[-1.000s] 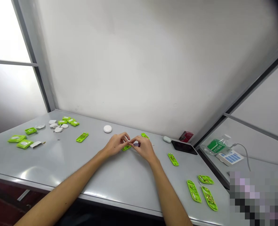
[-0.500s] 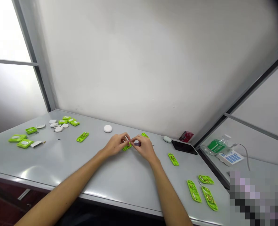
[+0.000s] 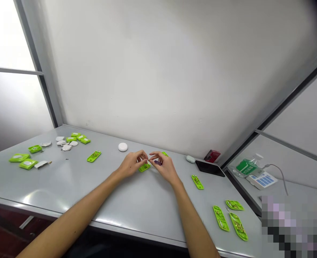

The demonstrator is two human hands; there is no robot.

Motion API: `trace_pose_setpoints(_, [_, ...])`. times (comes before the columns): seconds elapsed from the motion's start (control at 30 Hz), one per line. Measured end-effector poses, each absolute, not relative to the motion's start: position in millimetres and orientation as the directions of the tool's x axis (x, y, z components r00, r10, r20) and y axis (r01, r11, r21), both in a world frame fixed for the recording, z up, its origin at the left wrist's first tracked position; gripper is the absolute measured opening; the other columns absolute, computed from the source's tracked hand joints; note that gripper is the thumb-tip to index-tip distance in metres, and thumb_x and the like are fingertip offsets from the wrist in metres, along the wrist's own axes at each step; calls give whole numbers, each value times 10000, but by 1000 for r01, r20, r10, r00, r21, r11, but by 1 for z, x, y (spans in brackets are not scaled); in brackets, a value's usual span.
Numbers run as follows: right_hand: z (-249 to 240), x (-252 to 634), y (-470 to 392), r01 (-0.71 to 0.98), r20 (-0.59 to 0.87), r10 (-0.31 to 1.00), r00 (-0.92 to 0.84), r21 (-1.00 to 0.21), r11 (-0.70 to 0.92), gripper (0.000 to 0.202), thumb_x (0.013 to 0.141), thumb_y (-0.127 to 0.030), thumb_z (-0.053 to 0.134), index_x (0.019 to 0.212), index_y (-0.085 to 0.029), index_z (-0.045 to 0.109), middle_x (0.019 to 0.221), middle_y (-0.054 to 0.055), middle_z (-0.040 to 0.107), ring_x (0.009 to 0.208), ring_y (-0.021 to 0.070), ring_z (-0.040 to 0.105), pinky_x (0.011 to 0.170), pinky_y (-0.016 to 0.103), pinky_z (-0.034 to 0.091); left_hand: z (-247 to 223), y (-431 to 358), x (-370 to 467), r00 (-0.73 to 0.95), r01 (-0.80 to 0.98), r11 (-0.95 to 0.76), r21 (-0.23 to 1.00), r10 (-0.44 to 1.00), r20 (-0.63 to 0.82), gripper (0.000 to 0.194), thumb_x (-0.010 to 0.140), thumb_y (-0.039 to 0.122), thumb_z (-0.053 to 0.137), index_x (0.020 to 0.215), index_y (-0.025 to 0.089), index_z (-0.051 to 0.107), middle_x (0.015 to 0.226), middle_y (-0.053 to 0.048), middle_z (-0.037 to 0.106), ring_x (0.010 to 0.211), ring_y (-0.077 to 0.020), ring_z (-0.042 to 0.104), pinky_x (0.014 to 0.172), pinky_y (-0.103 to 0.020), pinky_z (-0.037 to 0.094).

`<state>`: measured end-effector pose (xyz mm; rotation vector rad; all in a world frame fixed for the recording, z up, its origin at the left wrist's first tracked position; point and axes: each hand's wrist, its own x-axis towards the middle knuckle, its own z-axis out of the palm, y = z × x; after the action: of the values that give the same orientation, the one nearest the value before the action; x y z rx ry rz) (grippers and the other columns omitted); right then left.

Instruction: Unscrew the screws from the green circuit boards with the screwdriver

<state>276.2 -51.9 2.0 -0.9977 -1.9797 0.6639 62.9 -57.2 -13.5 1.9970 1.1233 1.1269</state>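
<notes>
Over the bench (image 3: 137, 204), keep both wrists steady: your right hand (image 3: 165, 168) grasps a purple piece (image 3: 158, 162); whether your left hand (image 3: 131, 165) grips anything, I cannot tell. Work lightly above the green tray (image 3: 144, 167), short of the white disc (image 3: 123, 147).

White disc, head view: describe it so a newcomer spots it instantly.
On the grey table, look to the far edge along the wall. The white disc lies beyond the left hand, right of a green tray. It is smooth and round, unlike the oblong tray.
</notes>
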Motion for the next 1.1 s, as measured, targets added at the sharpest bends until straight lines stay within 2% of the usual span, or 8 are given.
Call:
trace_pose_setpoints(0.2, [3, 273, -55, 432, 422, 816, -394, -699, 570, 202, 865, -363, 753, 1013, -227, 747, 1000, 24, 759, 685, 133, 537, 664, 265, 452, -12, -58, 64, 274, 363, -461, 810, 884, 380, 336, 956, 505, 592, 983, 187, 698, 933, -29, 755, 771, -122, 654, 674, -221, 465])
trace_pose_setpoints(0.3, [2, 271, -54, 444, 436, 823, -365, -695, 565, 192, 882, -405, 743, 936, -221, 763, 934, 27, 762, 644, 131, 534, 646, 270, 452, -11, -58, 64, 283, 356, -464, 811, 881, 380, 341, 955, 505, 594, 982, 184, 705, 932, -31, 758, 751, -117, 646, 682, -225, 472])
trace_pose_setpoints(0.47, [0, 272, -51, 434, 460, 830, -315, -709, 557, 260, 888, -416, 730, 1053, -217, 758, 954, 44, 780, 749, 169, 658, 707, 282, 502, -13, -57, 64, 274, 340, -471, 814, 878, 393, 335, 949, 496, 611, 1001, 175, 692, 942, -35, 756, 757, -117, 645, 688, -225, 472])
trace_pose_setpoints(0.53, [-1, 273, -51, 451, 457, 831, -318, -698, 556, 228, 892, -406, 721, 1018, -222, 767, 962, 48, 784, 814, 191, 695, 736, 291, 513, -13, -57, 64, 279, 337, -478, 811, 874, 399, 335, 944, 492, 622, 999, 169, 693, 935, -34, 755, 749, -114, 641, 686, -222, 470])
trace_pose_setpoints(0.7, [0, 274, -53, 503, 439, 822, -363, -650, 569, 177, 909, -380, 697, 913, -227, 786, 922, 35, 783, 698, 163, 646, 704, 291, 499, -14, -59, 63, 307, 325, -465, 824, 876, 373, 358, 939, 516, 629, 982, 165, 686, 889, -29, 749, 716, -104, 629, 664, -210, 457])
trace_pose_setpoints(0.93, [-1, 272, -52, 508, 407, 834, -371, -663, 550, 156, 902, -345, 681, 907, -219, 771, 899, 30, 770, 704, 152, 627, 701, 277, 484, -12, -59, 62, 334, 343, -447, 826, 880, 338, 399, 942, 556, 606, 976, 167, 685, 889, -36, 745, 736, -113, 635, 672, -215, 452])
trace_pose_setpoints(1.03, [-2, 274, -51, 537, 409, 836, -366, -640, 549, 139, 899, -317, 668, 894, -214, 761, 908, 28, 768, 710, 149, 628, 716, 275, 476, -11, -60, 60, 315, 453, -435, 778, 895, 318, 419, 989, 573, 498, 1018, 189, 664, 938, -29, 741, 755, -123, 631, 698, -245, 448])
trace_pose_setpoints(1.1, [-2, 276, -50, 577, 415, 841, -346, -613, 540, 129, 903, -301, 659, 886, -216, 756, 915, 23, 766, 727, 149, 625, 730, 276, 464, -11, -61, 57, 300, 591, -428, 683, 903, 307, 447, 984, 608, 471, 1096, 212, 645, 1022, -34, 730, 813, -149, 631, 732, -277, 446])
